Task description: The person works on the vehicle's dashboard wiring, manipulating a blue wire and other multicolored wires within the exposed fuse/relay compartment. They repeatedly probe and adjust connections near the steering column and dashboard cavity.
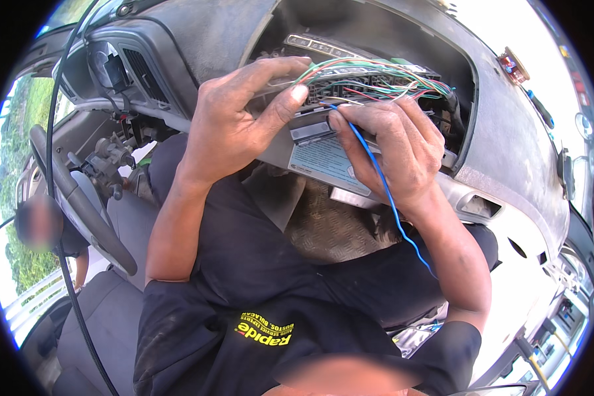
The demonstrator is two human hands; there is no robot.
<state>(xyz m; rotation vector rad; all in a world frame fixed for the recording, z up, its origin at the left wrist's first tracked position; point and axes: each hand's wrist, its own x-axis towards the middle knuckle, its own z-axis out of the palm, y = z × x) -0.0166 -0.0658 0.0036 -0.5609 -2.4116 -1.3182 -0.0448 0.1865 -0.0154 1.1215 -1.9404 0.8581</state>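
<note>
My left hand (231,122) reaches into the opening in the dashboard. Its thumb and index finger curl around the left end of a bundle of thin wires (376,63), mostly green, red and white. Close beside it, my right hand (399,145) pinches a blue wire (384,179) between thumb and index finger. The wire's loose length trails down over my right wrist and forearm. Behind the bundle sits a dark fuse box (340,89) with rows of slots. My fingers partly hide where the blue wire meets it.
Below the opening hangs a panel with a pale blue label (330,165). The steering wheel (79,198) stands at left, with a black cable (58,218) running past it. A wire spool (513,66) rests on the dashboard at right. Another person (79,257) is outside at left.
</note>
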